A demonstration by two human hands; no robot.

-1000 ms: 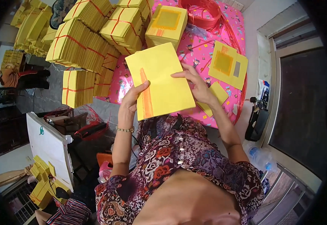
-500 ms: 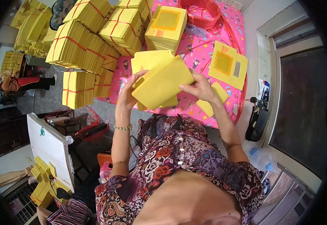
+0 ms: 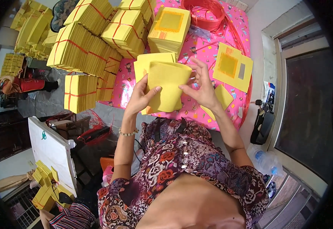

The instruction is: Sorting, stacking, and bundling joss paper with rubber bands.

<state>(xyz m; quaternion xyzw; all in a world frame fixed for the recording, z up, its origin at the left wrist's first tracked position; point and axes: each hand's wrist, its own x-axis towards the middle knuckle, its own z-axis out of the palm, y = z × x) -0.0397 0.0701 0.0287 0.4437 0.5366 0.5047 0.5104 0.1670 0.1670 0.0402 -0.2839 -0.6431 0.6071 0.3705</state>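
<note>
A small sheaf of yellow paper sheets (image 3: 168, 87), slightly curved, is held up in front of me. My left hand (image 3: 140, 94) grips its left edge, thumb across the front and fingers behind. At the right edge is my right hand (image 3: 204, 86), fingers raised and apart, with its thumb tip at the paper's border. Behind and partly covered by the sheaf, more yellow paper (image 3: 141, 65) lies on the pink patterned table cover (image 3: 126, 82). Loose yellow pieces (image 3: 223, 96) rest beside my right wrist.
Bundles of yellow paper tied with red strips (image 3: 74, 47) stand at the left. A tall yellow stack (image 3: 170, 28) is at the back, near a red coil of strapping (image 3: 208, 15). A printed yellow sheet (image 3: 231, 66) lies right. Another person (image 3: 29, 84) is at far left.
The sheaf has turned from a slant to nearly upright and shifted slightly left. My right hand's fingers have loosened from its edge and spread. My left thumb now lies across the front.
</note>
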